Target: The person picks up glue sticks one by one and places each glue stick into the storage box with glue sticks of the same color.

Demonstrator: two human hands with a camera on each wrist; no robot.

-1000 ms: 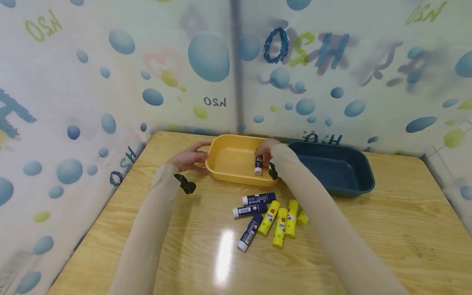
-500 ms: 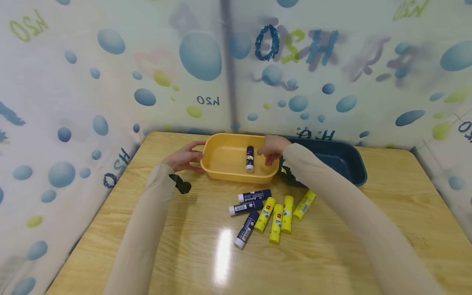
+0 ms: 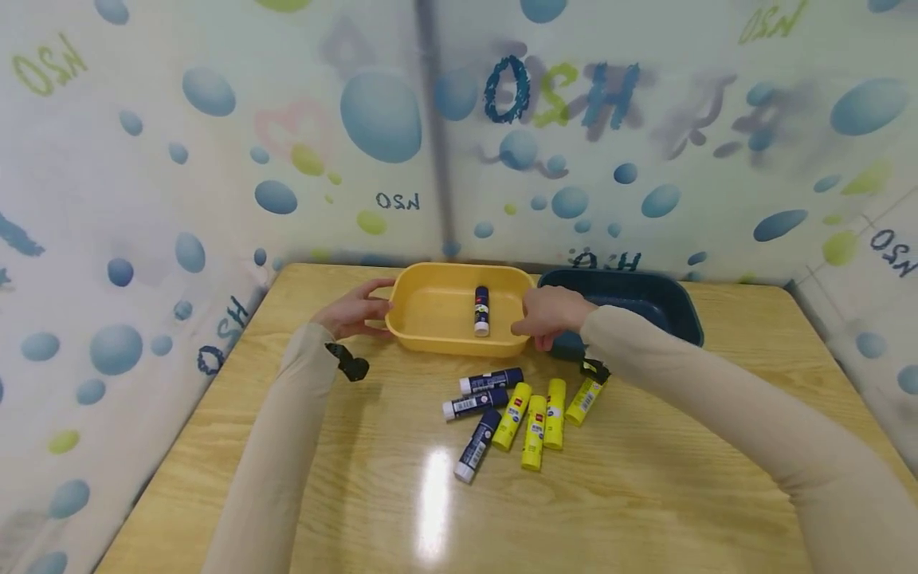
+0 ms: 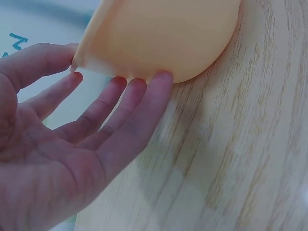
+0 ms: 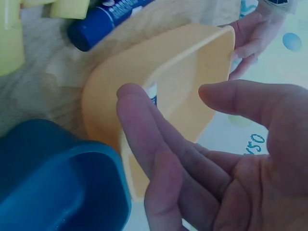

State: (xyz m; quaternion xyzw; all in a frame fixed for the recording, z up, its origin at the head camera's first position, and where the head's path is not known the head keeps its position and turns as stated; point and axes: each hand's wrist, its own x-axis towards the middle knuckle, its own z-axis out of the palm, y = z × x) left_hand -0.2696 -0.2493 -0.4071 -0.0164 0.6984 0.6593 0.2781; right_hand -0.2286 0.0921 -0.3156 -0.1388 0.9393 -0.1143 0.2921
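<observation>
My left hand (image 3: 351, 311) is at the left end of the yellow plastic basin (image 3: 459, 347). Its fairly straight fingertips rest against the outer wall, with the thumb (image 4: 41, 62) up by the rim. Inside the basin, right of its middle, lies one dark blue glue stick (image 3: 481, 311) with a white end. My right hand (image 3: 551, 311) holds nothing and hovers at the basin's right rim, overlapping the dark blue basin (image 3: 663, 309) beside it. In the right wrist view its thumb and fingers are apart, with the glue stick mostly hidden behind the fingers.
On the wooden table (image 3: 373, 478), in front of the basins, lie three dark blue glue sticks (image 3: 476, 446) and several yellow glue sticks (image 3: 534, 433). The rightmost yellow one is partly covered by the black wrist strap (image 3: 594, 370). A patterned wall (image 3: 323, 231) stands behind the table.
My right hand has let go of the dark blue glue stick, leaving it lying in the yellow basin, and has drawn right to the rim. The left hand stays at the basin's left end.
</observation>
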